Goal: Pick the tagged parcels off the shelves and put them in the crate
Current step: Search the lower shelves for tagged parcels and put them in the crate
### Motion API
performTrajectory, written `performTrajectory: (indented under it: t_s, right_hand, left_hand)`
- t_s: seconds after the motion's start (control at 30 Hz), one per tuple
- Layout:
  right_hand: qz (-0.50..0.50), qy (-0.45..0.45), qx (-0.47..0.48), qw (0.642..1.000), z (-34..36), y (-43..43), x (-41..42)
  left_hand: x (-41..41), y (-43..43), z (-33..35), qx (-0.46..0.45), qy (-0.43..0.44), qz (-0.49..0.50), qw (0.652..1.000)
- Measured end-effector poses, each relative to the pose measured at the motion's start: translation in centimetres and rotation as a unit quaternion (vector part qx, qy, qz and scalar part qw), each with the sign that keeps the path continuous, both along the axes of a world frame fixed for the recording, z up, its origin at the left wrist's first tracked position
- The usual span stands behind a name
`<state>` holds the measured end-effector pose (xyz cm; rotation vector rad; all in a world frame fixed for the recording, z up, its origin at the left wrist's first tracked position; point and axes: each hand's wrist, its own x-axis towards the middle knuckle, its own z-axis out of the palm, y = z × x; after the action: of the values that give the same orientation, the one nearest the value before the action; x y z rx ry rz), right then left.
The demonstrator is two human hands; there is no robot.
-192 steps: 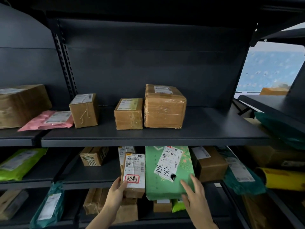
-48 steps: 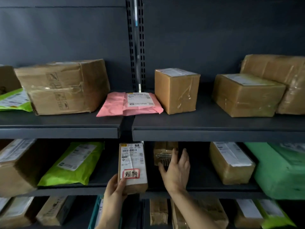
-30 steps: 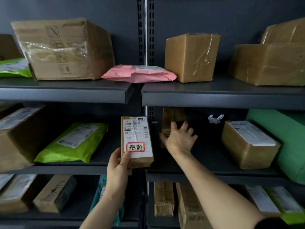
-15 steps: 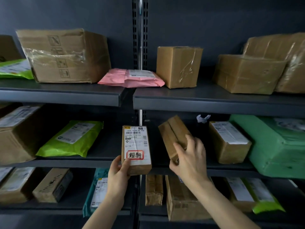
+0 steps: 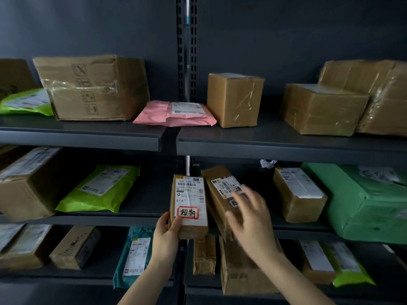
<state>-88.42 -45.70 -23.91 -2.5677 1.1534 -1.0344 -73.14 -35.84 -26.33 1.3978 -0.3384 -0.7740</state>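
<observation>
Dark shelves [image 5: 286, 148] fill the view. In front of the middle one, the left hand [image 5: 167, 236] grips an upright brown parcel [image 5: 189, 201] bearing a red-bordered tag [image 5: 187, 213]. A second brown parcel [image 5: 222, 190] tilts just beside it under the blurred right hand [image 5: 251, 221], and I cannot tell whether that hand is gripping it.

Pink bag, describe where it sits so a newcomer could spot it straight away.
Look at the upper shelf by the slotted middle post. The pink bag lies flat between a large box and a small box; it is the only pink parcel there.
</observation>
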Motion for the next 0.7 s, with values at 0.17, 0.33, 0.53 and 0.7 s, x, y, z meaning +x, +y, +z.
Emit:
performTrajectory:
  t_s: [0.17, 0.33, 0.53, 0.7]
  right_hand:
    - [-0.032, -0.185, 0.444, 0.876, 1.2, -3.9, -0.3]
    - [0.034, -0.224, 0.530, 0.817, -0.1, -1.4, -1.2]
    - [0.066, -0.217, 0.522, 0.822, -0.3, 1.3, -3.3]
    - [0.071, -0.228, 0.520, 0.820, 1.4, 3.6, -5.3]
  left_hand:
    - [-0.4, -0.5, -0.5, 0.015, 0.020, -0.002, 1.000]
    - [-1.1, -0.9, -0.9, 0.018, 0.031, -0.030, 0.999]
    - [-1.6, 1.0, 0.2, 0.026, 0.043, -0.063, 0.997]
    - [-2.9, 4.1, 2.9, 0.045, 0.007, -0.106, 0.993]
